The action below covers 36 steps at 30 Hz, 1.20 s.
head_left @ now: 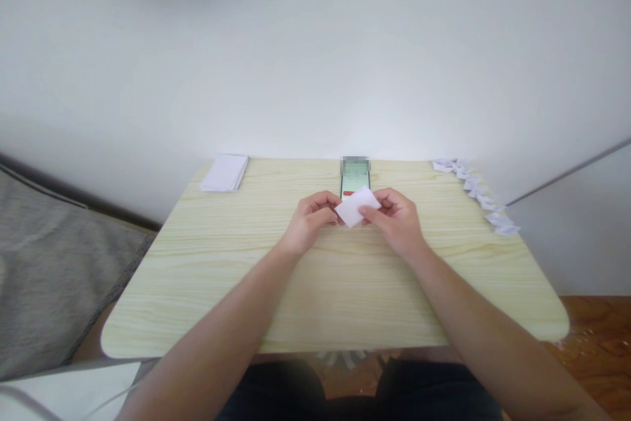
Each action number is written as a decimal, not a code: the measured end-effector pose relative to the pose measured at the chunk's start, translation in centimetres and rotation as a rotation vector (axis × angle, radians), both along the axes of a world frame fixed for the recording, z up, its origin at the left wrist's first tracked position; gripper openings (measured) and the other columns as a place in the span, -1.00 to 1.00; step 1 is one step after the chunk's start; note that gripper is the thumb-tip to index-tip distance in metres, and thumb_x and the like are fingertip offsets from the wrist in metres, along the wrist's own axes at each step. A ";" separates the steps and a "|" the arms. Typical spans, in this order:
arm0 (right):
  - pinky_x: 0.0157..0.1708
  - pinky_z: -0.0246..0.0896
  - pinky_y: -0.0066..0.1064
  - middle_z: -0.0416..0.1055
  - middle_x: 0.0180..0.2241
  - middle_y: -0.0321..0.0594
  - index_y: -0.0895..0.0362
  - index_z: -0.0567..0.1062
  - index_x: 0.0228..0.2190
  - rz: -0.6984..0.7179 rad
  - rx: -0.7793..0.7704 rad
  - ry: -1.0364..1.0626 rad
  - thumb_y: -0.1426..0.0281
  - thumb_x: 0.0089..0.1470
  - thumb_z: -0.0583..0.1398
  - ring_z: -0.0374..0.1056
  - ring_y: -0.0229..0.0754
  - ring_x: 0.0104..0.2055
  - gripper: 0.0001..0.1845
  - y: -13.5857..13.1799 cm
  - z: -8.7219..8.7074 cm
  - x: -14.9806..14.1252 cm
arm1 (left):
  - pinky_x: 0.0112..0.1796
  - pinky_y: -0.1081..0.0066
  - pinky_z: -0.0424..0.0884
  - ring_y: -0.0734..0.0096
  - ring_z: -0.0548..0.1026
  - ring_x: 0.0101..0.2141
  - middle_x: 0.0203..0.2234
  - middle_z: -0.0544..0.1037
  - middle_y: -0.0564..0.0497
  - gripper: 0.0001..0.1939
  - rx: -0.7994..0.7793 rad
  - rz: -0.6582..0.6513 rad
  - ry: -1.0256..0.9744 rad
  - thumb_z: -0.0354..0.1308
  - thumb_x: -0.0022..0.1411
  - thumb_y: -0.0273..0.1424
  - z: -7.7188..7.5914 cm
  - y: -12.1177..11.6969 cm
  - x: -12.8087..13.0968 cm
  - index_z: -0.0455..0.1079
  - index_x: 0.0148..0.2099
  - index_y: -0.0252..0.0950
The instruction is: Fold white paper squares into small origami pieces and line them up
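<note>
A small folded piece of white paper (351,209) is held above the middle of the table, tilted, with one corner toward me. My right hand (397,216) pinches it, thumb on top and fingers behind. At its left edge my left hand (315,216) is closed, with thumb and fingertips against the paper; those fingertips are partly hidden. Just behind the paper lies a phone (355,182) with a lit greenish screen, its lower end covered by the paper.
The pale wood-grain table (221,276) stands against a white wall (315,53). A stack of white paper sheets (225,173) lies at the back left. Several folded white paper shapes (486,203) line the right edge. Grey fabric (64,263) is at the left.
</note>
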State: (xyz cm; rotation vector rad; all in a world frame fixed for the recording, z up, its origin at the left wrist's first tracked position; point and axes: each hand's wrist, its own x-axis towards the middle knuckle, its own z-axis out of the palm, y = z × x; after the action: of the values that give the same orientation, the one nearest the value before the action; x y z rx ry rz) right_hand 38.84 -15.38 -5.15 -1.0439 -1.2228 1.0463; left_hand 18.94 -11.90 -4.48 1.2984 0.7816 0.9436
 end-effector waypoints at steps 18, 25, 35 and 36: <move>-0.46 0.50 -0.33 0.58 -0.47 -0.25 0.11 0.55 -0.31 0.048 -0.147 0.025 0.12 0.00 0.40 0.52 -0.16 -0.49 -0.66 0.3 -0.4 0.1 | -0.33 0.41 0.35 0.41 0.45 -0.40 -0.40 0.57 -0.01 -0.77 0.128 0.090 0.111 0.32 0.19 -0.23 -0.2 -0.4 0.5 0.54 -0.26 -0.32; -0.40 0.54 -0.31 0.60 -0.46 -0.24 0.10 0.62 -0.37 0.004 -0.139 0.010 0.12 -0.02 0.41 0.53 -0.16 -0.46 -0.69 0.4 -0.2 0.1 | -0.33 0.39 0.38 0.38 0.46 -0.40 -0.40 0.58 -0.03 -0.75 0.136 0.107 0.144 0.33 0.17 -0.21 -0.3 -0.5 0.5 0.55 -0.25 -0.31; -0.39 0.55 -0.29 0.59 -0.46 -0.25 0.09 0.64 -0.37 0.008 -0.134 0.007 0.11 -0.02 0.41 0.52 -0.16 -0.45 -0.70 0.3 -0.1 0.1 | -0.39 0.43 0.32 0.43 0.43 -0.43 -0.45 0.55 0.00 -0.74 0.128 0.113 0.128 0.34 0.16 -0.19 -0.4 -0.4 0.4 0.53 -0.29 -0.32; -0.39 0.55 -0.28 0.59 -0.46 -0.25 0.08 0.64 -0.37 0.009 -0.131 0.006 0.11 -0.03 0.41 0.52 -0.15 -0.45 -0.70 0.3 0.0 0.1 | -0.39 0.43 0.31 0.43 0.42 -0.44 -0.45 0.54 0.01 -0.73 0.127 0.113 0.125 0.34 0.16 -0.19 -0.3 -0.4 0.5 0.53 -0.29 -0.32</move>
State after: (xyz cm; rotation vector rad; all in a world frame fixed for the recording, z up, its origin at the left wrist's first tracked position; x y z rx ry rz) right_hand 38.94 -15.06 -5.19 -1.1358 -1.1670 1.1481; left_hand 19.40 -12.28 -4.81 1.4469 0.9121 1.0233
